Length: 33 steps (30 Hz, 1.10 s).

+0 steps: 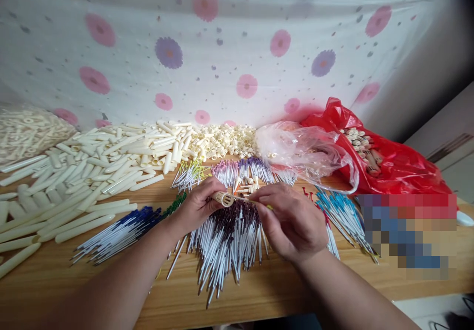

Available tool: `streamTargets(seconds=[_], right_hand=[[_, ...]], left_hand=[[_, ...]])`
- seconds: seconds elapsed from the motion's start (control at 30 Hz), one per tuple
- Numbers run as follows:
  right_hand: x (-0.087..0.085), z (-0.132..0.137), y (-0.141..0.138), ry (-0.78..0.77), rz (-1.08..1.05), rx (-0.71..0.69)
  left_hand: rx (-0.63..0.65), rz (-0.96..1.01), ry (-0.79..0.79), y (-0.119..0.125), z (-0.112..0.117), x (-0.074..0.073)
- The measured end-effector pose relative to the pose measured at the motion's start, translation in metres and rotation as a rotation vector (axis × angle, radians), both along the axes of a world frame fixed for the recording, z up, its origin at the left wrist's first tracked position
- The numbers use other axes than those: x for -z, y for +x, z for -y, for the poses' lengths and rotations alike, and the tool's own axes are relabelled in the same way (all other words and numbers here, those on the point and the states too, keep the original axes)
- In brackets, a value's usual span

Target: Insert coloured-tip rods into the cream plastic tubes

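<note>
Together, just above the purple refill pile point(229, 236), the left hand point(198, 206) grips a cream pen barrel point(225, 199) while the right hand point(291, 221) pinches a thin refill point(242, 199).

Bare forearms, no sleeves (no rings on fingers point(259, 199)).

**Wooden desk and its load**

Light wooden desk point(289, 290), grain running left to right, front edge near the bottom of the view. At left, a wide heap of cream pen barrels point(92, 172). Behind centre, a small mound of cream spring clips point(225, 142). Across the middle, fanned bundles of refills: blue-tipped point(118, 231), purple-tipped point(225, 241), light-blue-tipped point(344, 216), yellow-tipped point(188, 174). At right rear, a clear plastic bag point(307, 152) touching a red plastic bag point(392, 167) holding small cream parts. Flowered cloth point(222, 48) hanging behind.
</note>
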State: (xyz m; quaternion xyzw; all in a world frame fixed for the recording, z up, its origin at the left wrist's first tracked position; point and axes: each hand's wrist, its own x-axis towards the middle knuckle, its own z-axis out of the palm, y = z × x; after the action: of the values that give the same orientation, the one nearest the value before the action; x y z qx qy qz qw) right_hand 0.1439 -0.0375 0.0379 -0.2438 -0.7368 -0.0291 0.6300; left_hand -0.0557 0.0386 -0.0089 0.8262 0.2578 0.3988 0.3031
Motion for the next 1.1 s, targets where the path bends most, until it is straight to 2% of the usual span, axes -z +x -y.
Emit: streamTargets(seconds=[0.13,0.23,0.47,0.63,0.7,0.9,1.1], right_hand=[[0.0,-0.005,-0.003,0.045,0.055,0.011],[0.003,-0.006,-0.004,0.01,0.075,0.016],[0.005,-0.01,-0.004,-0.081,0.011,0.018],[0.009,-0.02,-0.003,-0.293,-0.033,-0.054],[0.011,-0.023,-0.003,-0.33,-0.003,-0.061],[0.015,-0.025,-0.002,-0.309,0.143,-0.03],[0.015,-0.029,-0.002,-0.265,0.099,-0.01]], left_hand=[[0.016,0.013,-0.033,0.001,0.0,0.002],[0.001,0.008,-0.031,0.002,0.001,0.001],[-0.039,-0.074,0.1,-0.002,-0.001,-0.002],[-0.111,-0.153,0.206,-0.004,0.001,-0.006],[-0.147,-0.167,0.246,-0.004,0.001,-0.007],[-0.273,-0.156,0.35,-0.005,0.0,-0.007],[-0.288,-0.141,0.441,-0.004,0.003,-0.007]])
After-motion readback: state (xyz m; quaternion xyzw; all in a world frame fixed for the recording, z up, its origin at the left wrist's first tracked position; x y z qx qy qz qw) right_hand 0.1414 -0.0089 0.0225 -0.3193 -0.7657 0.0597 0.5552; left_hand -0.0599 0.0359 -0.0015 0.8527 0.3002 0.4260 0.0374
